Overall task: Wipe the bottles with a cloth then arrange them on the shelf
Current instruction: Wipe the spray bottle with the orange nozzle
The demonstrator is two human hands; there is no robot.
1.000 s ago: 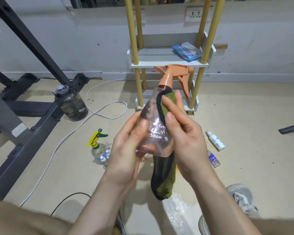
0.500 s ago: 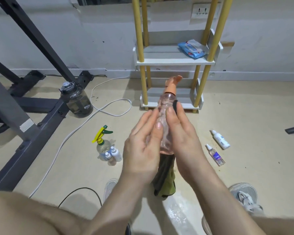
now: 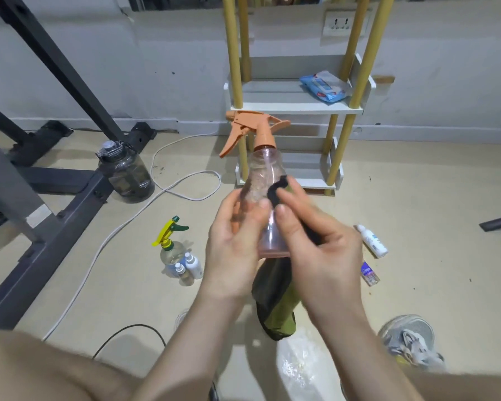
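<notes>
Pink spray bottle (image 3: 262, 180) was held upright in mid-air in front of the shelf (image 3: 295, 107), its lower body covered by both hands. Left hand (image 3: 232, 244) gripped the bottle's side. Right hand (image 3: 321, 250) pinched the cloth (image 3: 275, 308) against it; the cloth's middle was hidden behind the palm and the rest hung below. On the floor: yellow-trigger sprayer (image 3: 171, 250), white bottle (image 3: 372, 241), dark jug (image 3: 126, 175). Blue packet (image 3: 324, 86) lay on the shelf's upper tier.
</notes>
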